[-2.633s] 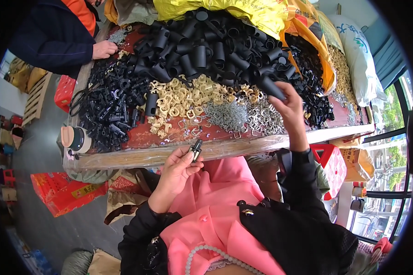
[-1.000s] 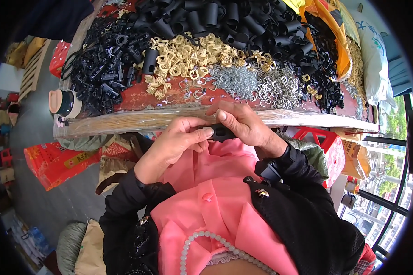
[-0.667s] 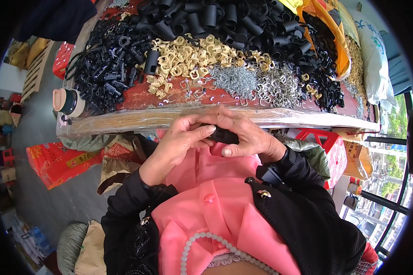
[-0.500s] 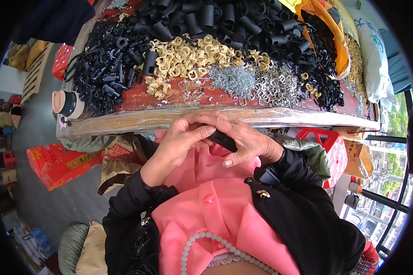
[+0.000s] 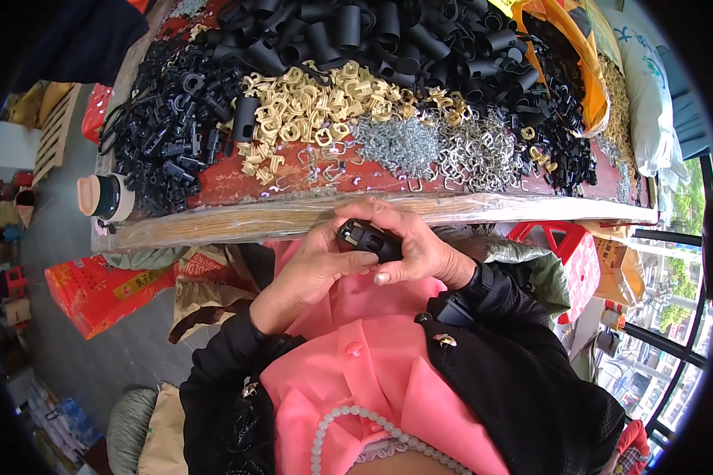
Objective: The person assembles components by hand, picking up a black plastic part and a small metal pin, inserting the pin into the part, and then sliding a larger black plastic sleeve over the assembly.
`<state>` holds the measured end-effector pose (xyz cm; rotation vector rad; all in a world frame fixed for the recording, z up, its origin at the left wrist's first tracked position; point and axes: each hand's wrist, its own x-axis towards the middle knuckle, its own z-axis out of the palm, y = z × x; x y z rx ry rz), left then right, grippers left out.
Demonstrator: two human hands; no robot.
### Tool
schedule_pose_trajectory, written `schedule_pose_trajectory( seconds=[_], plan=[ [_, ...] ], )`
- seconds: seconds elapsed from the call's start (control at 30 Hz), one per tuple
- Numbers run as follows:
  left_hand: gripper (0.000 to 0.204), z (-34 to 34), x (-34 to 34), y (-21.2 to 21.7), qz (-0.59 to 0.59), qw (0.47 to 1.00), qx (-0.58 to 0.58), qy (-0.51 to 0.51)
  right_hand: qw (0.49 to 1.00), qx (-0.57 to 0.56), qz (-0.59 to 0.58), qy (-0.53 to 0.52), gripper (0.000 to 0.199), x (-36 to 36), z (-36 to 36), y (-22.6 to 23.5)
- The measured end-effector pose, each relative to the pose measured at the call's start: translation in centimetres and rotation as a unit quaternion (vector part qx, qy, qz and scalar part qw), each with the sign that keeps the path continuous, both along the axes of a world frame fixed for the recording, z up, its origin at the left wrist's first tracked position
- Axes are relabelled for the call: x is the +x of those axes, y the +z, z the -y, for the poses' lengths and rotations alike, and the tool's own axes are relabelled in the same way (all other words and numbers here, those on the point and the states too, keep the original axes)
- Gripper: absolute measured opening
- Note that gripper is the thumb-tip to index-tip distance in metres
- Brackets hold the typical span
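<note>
Just in front of the table edge, both hands hold one black tube-shaped plastic part [image 5: 375, 241]. A notched end with a slot and a small metallic bit faces up. My left hand [image 5: 313, 265] grips it from the left, its thumb laid along the near side. From the right, my right hand [image 5: 422, 244] closes round the other end, forefinger over the far side and thumb below. Some fingers are hidden behind the part. Past the edge lie piles of gold-coloured clips [image 5: 309, 103], small silver springs [image 5: 394, 144] and bent metal loops [image 5: 483, 150].
Black tubes [image 5: 348, 28] heap up at the back of the red table, with small black parts [image 5: 170, 127] at left. A wooden strip [image 5: 238, 223] under clear film edges the table. A lidded cup [image 5: 107, 196] stands at the left corner, a red stool [image 5: 566, 253] at lower right.
The black part has turned in my hands so its notched end now shows. My left thumb has shifted onto its near side. The view has shifted slightly.
</note>
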<state>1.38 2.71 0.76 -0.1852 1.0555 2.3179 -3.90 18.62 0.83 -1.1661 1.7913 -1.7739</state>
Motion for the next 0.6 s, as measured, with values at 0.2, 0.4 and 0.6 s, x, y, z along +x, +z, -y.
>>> schedule_pose_trajectory(
  seconds=[0.2, 0.4, 0.6],
  plan=[
    [0.046, -0.1, 0.1, -0.1, -0.013, 1.000, 0.001, -0.002, 0.999, -0.017, -0.023, -0.030, 0.072, 0.5, 0.0, 0.2],
    [0.040, -0.3, 0.7, 0.4, 0.001, 1.000, -0.002, -0.004, 0.998, -0.023, -0.011, -0.054, 0.065, 1.1, -0.2, 0.6],
    [0.042, -0.4, 1.3, 0.8, -0.012, 1.000, -0.007, -0.001, 0.998, -0.021, -0.026, -0.058, 0.059, 1.7, -0.4, 1.4]
  ],
)
